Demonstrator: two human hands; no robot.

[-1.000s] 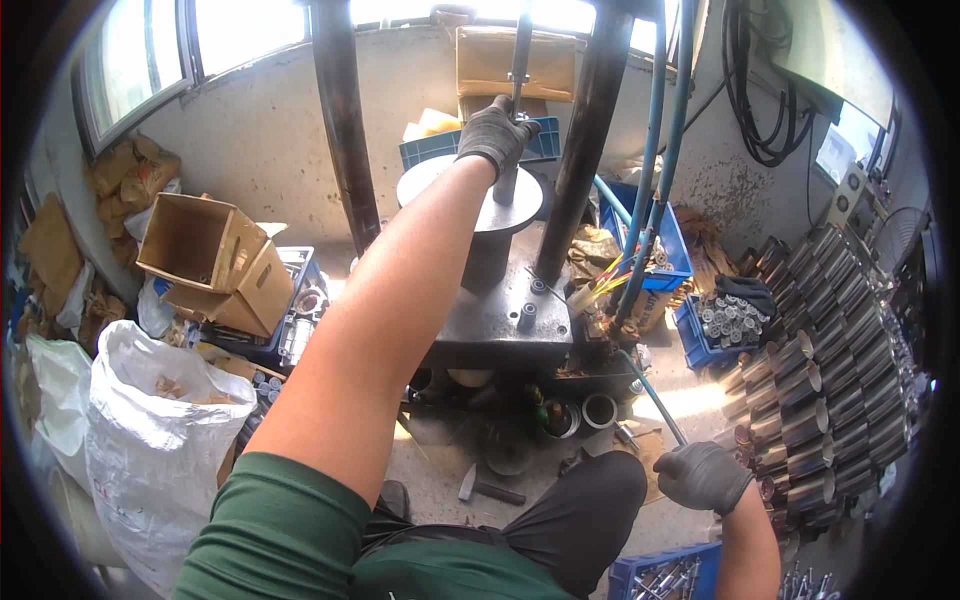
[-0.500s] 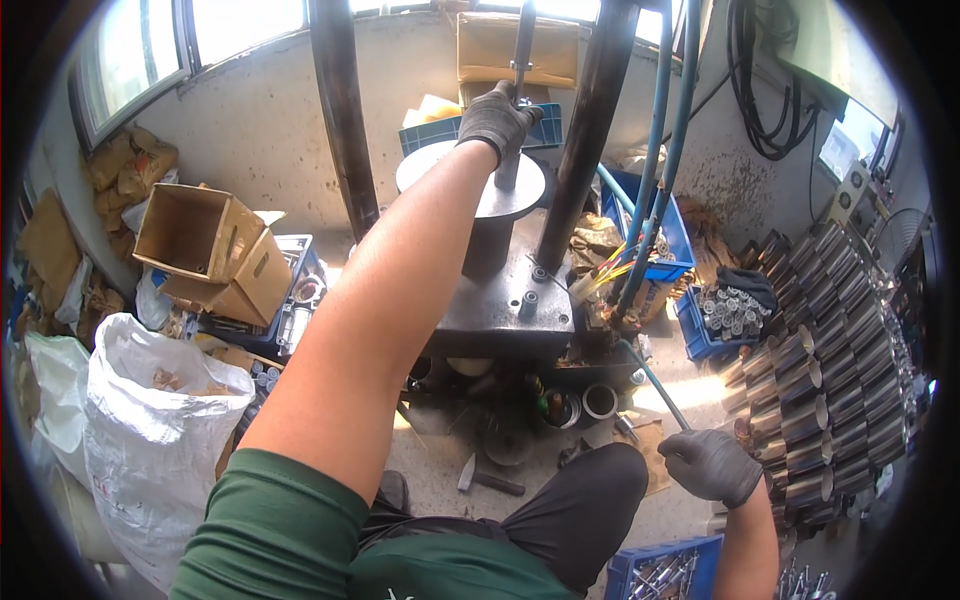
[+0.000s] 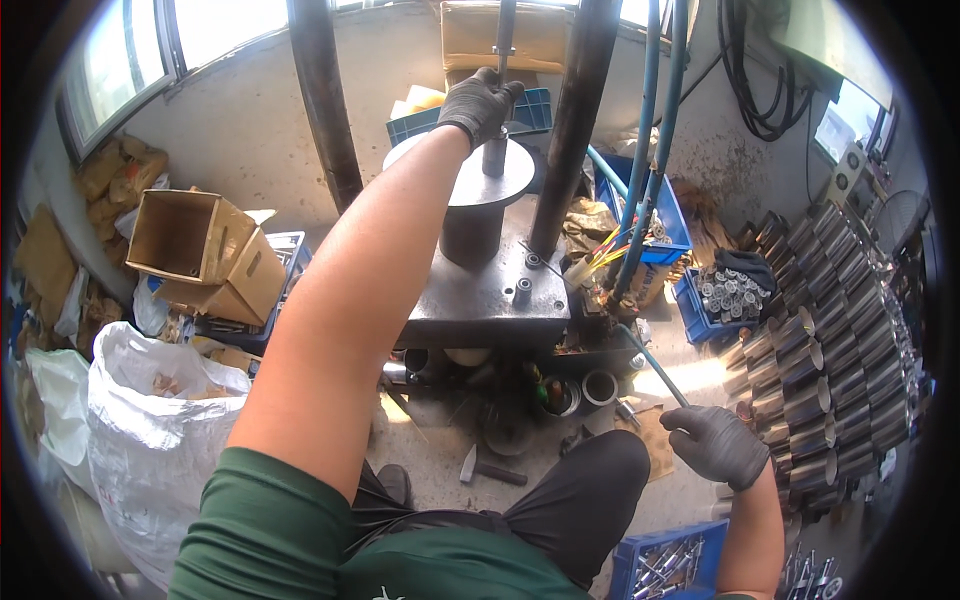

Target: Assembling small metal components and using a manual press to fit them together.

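Note:
My left hand (image 3: 480, 105), in a grey glove, reaches forward with its fingers closed around an upright metal rod (image 3: 506, 50) at the press. Just below the hand, a short metal cylinder (image 3: 494, 158) stands on the round steel plate (image 3: 460, 185), in line with the rod. The fingers cover where rod and cylinder come together. Low on the right, my gloved right hand (image 3: 718, 445) is closed on the end of a thin blue-green lever (image 3: 652, 365) that slants up toward the press base (image 3: 480, 320).
Two dark columns (image 3: 325, 110) flank the plate. A hammer (image 3: 490, 470) lies on the floor between my feet. Stacked metal tubes (image 3: 810, 380) and a blue crate of metal parts (image 3: 665, 565) are at right. A white sack (image 3: 160, 450) and cardboard boxes (image 3: 200, 250) stand left.
The whole view has shifted slightly, bringing the press a little higher and left in the picture. Both hands keep their grips. Below the left hand, a bright edge atop the cylinder now shows.

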